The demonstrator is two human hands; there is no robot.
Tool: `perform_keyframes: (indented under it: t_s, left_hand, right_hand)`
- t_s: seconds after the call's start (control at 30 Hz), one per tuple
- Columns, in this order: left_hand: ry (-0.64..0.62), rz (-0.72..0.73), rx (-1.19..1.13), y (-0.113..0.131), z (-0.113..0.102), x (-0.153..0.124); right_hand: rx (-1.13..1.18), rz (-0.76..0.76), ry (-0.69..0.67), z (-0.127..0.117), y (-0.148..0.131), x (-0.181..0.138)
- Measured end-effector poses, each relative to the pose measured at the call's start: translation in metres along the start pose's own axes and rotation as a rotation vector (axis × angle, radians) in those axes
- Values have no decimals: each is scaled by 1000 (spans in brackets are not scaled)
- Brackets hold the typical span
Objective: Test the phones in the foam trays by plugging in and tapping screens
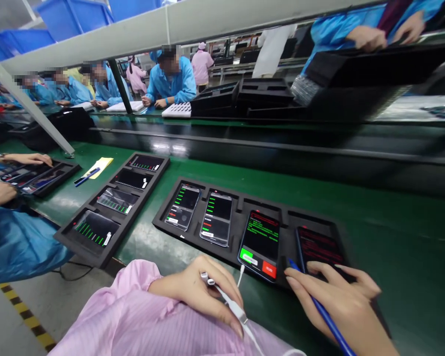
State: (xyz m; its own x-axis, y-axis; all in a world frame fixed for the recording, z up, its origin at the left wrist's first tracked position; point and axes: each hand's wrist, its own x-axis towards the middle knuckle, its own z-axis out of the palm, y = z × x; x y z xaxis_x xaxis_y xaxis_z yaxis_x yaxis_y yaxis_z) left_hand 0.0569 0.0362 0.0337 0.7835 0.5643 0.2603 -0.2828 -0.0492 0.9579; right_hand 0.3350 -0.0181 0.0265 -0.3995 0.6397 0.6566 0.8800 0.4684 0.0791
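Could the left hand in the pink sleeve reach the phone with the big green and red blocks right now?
Probably yes: the left hand is near the phone, and nothing seems to lie across its face. That hand holds a white cable, though, which might hamper a grasp.

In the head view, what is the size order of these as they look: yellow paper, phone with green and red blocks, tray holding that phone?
Largest to smallest, by visible area:
1. tray, partly hidden by the right hand
2. phone with green and red blocks
3. yellow paper
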Motion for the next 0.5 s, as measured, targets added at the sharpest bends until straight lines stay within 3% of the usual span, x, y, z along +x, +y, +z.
perform_keyframes:
  t_s: [0.13, 0.27, 0.37, 0.43, 0.5]
  left_hand:
    - [-10, -4, 9, 1, 0, 0]
    - [-63, -31, 39, 7, -1, -2]
    - [-83, -5, 48, 12, -2, -2]
    - [-83, 55, 30, 13, -2, 0]
    - [-71, 121, 14, 14, -1, 1]
  right_hand:
    - [-61, 64, 17, -15, 3, -6]
    - [-296, 95, 156, -27, 15, -21]
    - [-362, 369, 205, -28, 23, -40]
    - [-332, 586, 158, -28, 22, -52]
    - [-251, 696, 115, -28, 18, -62]
